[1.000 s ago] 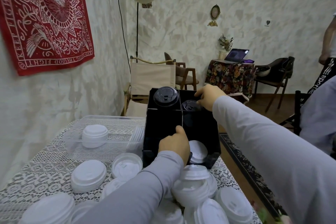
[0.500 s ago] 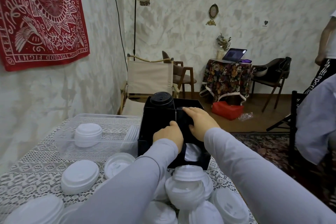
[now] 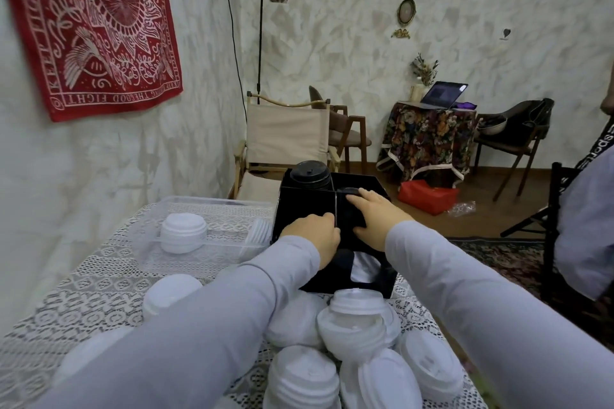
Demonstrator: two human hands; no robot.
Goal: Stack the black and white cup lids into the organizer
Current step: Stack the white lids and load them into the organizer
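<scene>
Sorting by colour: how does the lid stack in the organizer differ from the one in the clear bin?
The organizer holds a black lid stack; the clear bin holds a white lid stack. The black stack pokes above its compartment's rim; the white stack shows through the bin's wall. Both stand upright.

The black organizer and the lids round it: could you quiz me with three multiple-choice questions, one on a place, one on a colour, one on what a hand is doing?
1. Where is the stack of black lids? A in the organizer, far left compartment; B on a shelf; C in a drawer.
2. What colour are the loose lids on the table? A red; B white; C black.
3. What is the right hand doing? A lifting a lid high; B staying out of sight; C resting on the organizer, fingers stretched.
Answers: A, the stack rises from that compartment; B, the whole heap is white; C, its fingers lie flat across the black top.
</scene>
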